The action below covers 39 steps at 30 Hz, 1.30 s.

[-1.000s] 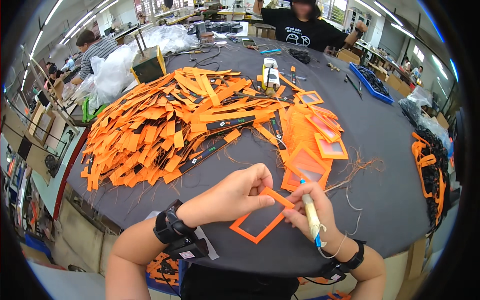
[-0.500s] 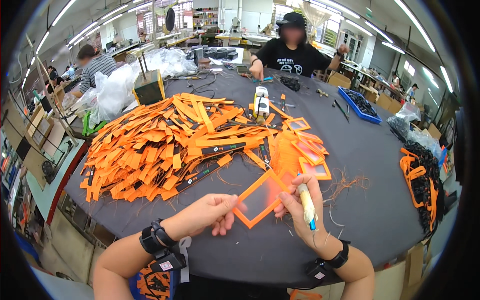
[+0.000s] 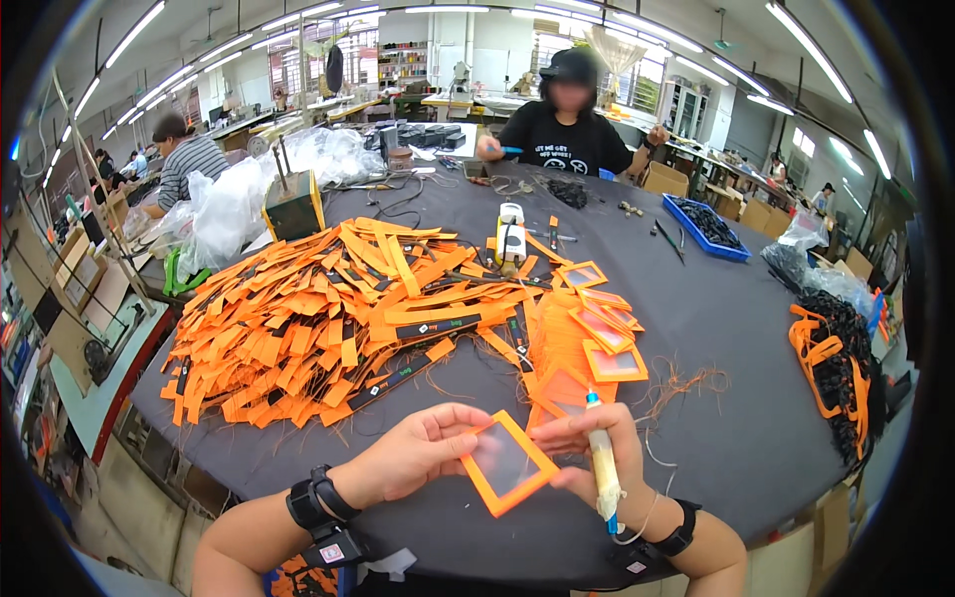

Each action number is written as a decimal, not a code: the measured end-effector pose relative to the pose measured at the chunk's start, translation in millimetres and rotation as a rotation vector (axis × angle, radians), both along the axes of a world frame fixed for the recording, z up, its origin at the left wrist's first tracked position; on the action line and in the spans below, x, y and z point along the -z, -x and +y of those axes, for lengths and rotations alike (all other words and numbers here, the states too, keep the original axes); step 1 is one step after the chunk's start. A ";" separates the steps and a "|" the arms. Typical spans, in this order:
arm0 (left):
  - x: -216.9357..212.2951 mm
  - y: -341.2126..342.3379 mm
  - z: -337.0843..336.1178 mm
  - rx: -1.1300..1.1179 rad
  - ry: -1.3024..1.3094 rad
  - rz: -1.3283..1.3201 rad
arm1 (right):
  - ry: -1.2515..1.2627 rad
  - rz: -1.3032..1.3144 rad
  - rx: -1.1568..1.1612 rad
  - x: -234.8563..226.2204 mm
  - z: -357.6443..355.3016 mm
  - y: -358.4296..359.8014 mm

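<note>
1. the dark tabletop [image 3: 716, 318] spreads ahead of me; under its near edge, the blue bin [image 3: 347, 579] is mostly cut off at the bottom of my view.
2. the heap of orange strips [image 3: 288, 318] lies beyond my left grip; its lower layers are buried and i can't make them out.
3. the stack of frames [image 3: 552, 338] lies beyond my right grip, whose fingers cover part of its near end.
4. my right grip [image 3: 627, 448] is closed around the pen-like tool [image 3: 604, 463], thumb at the right corner of the orange frame [image 3: 507, 463]; whether it presses there, i can't tell.
5. my left grip [image 3: 423, 453] pinches that frame's upper left edge; some fingertips are hidden behind it.
6. the orange frame is up between my hands. since half a second ago it has turned and come lower; i judge it's the same piece being repositioned, not put down.
7. the tool's blue tip [image 3: 593, 398] points up, away from the frame.
</note>
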<state>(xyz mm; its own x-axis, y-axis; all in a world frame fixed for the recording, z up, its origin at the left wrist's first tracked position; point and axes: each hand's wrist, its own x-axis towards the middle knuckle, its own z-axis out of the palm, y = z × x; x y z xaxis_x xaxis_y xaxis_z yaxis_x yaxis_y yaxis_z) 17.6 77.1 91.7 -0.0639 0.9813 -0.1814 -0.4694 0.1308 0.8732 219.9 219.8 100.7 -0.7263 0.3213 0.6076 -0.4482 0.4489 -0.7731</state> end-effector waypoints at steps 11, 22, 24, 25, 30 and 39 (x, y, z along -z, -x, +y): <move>8.9 -4.1 6.3 -0.023 0.021 0.229 | 0.418 -0.196 0.175 16.7 8.3 -3.2; 18.2 4.6 3.4 -0.068 0.095 0.273 | 0.311 -0.243 0.172 24.3 7.1 -3.7; 16.1 7.6 3.2 -0.068 0.124 0.454 | 0.306 -0.233 0.142 23.0 6.5 -8.7; 11.4 8.6 4.3 -0.040 0.149 0.581 | 0.272 -0.236 0.120 22.9 8.4 -11.9; 21.1 18.1 0.2 -0.169 -0.241 1.324 | 0.059 -0.345 0.049 9.9 10.6 -12.4; 6.1 -19.5 -46.0 -0.011 -0.396 1.731 | 0.542 -0.606 -0.069 -5.7 4.9 12.3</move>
